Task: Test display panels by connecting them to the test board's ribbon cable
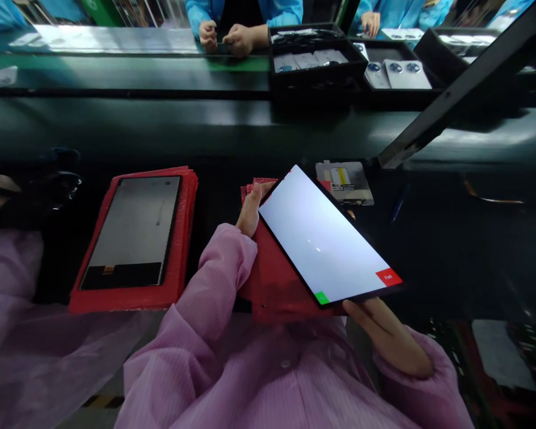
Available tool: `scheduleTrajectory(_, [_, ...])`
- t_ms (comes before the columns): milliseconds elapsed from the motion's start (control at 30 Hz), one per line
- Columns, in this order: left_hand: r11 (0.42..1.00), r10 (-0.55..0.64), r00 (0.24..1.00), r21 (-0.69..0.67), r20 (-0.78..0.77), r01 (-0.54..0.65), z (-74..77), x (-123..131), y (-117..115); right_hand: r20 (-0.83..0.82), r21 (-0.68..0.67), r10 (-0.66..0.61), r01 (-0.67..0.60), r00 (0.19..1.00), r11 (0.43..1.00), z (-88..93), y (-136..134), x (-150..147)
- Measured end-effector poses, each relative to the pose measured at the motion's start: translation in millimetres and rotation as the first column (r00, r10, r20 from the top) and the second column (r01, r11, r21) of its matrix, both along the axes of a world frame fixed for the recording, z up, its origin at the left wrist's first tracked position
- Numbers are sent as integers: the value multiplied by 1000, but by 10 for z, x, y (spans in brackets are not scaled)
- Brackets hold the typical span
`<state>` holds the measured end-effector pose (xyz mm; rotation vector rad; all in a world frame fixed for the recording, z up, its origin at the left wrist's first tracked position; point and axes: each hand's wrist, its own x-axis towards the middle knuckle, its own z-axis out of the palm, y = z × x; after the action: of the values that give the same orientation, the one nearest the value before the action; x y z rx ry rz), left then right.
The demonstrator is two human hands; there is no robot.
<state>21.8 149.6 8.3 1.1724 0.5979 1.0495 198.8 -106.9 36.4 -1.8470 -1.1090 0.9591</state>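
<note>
Grasping a lit white display panel point(324, 235) between left hand point(251, 208) and right hand point(384, 333), over a red pad point(272, 280). Its long axis slants far left to near right, red Fail patch point(388, 277) at the near end.

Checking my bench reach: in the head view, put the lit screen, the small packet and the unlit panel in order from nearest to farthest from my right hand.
From your right hand:
1. Lit screen: held in that hand, touching it.
2. Small packet: ahead, beyond the screen.
3. Unlit panel: far to the left.
</note>
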Motion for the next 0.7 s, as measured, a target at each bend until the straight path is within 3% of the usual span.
scheduleTrajectory(100, [999,-6,1000,-42,5,6,2,-1,6,-19,-99,72,-73,997,992,33,29,52])
scheduleTrajectory(167, [998,-42,999,-56,5,43,24,-8,11,-87,-95,86,-95,992,991,21,45,80])
scheduleTrajectory(333, [993,-99,993,-73,-65,94,144,-86,51,-440,-28,14,-29,898,999,-53,34,65])
scheduleTrajectory(467, [988,-115,991,-107,-64,108,311,-235,142,-618,11,-63,88,783,996,-24,22,25])
scheduleTrajectory(533, [995,26,999,-96,-37,-29,399,-297,171,-667,18,-90,137,739,990,35,40,10])
scheduleTrajectory(633, [943,305,952,-144,20,-299,479,-276,89,-692,16,-133,199,710,980,140,115,-58])
scheduleTrajectory(700, [927,288,953,-275,94,-253,487,-171,-80,-681,61,-176,295,711,954,187,202,-161])
